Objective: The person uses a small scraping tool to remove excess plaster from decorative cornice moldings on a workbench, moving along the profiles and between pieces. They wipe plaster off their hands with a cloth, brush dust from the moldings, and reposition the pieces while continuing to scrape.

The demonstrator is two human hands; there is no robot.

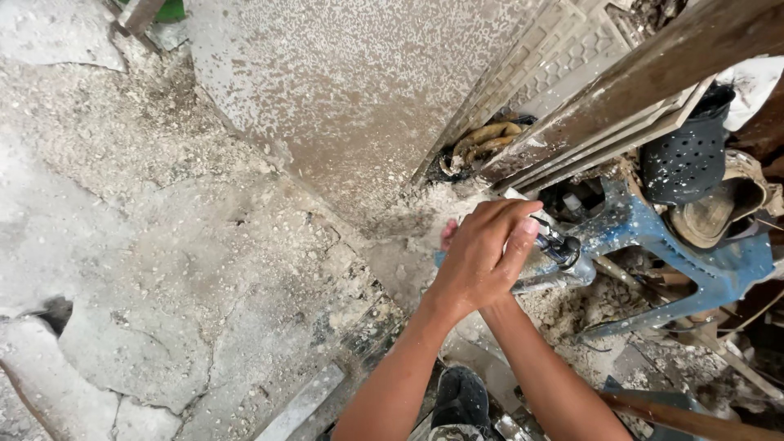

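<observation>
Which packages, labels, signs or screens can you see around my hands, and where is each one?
None: no package, label, sign or screen shows.
Both hands: the left hand covers the right hand, gripping a dusty metal tool.
Nearby: a blue plastic chair on its side and a black perforated basket, both unmarked.

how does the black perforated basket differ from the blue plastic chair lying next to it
The black perforated basket is dark and dotted with small holes; the blue plastic chair is solid blue, streaked with pale splashes. The basket is the smaller of the two, tucked under a leaning wooden plank; the chair sprawls tipped over among the rubble. The left hand grips a metal tool close to the chair, well away from the basket. Both look dusty.
</observation>
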